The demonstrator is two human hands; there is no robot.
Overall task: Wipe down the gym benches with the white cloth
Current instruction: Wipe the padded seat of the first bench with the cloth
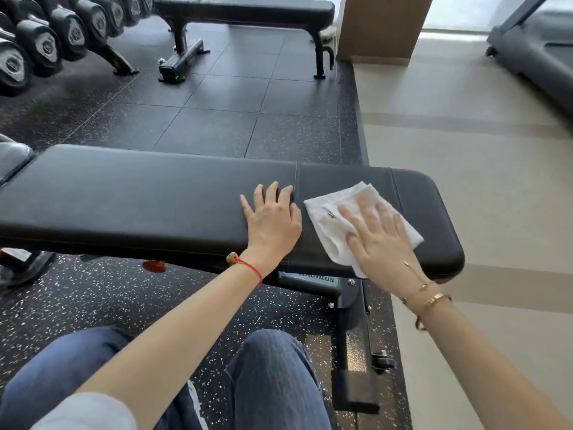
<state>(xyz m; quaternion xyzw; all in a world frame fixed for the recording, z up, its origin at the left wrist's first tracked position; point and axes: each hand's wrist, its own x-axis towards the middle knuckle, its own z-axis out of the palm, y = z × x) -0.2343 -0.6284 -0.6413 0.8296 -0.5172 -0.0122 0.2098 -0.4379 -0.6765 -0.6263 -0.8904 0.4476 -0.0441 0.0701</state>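
A long black padded bench (pixel 139 200) stretches across the middle of the head view. Near its right end lies a crumpled white cloth (pixel 333 225). My right hand (pixel 381 240) presses flat on the cloth with straight, spread fingers. My left hand (pixel 273 217) rests flat on the bare pad just left of the cloth, fingers spread. A second black bench (pixel 245 9) stands farther back on the dark floor.
A rack of dumbbells (pixel 40 41) lines the far left. A brown pillar (pixel 381 26) and a treadmill (pixel 533 51) stand at the back right on the pale floor. The bench's metal base (pixel 353 346) sits beside my knees (pixel 273 377).
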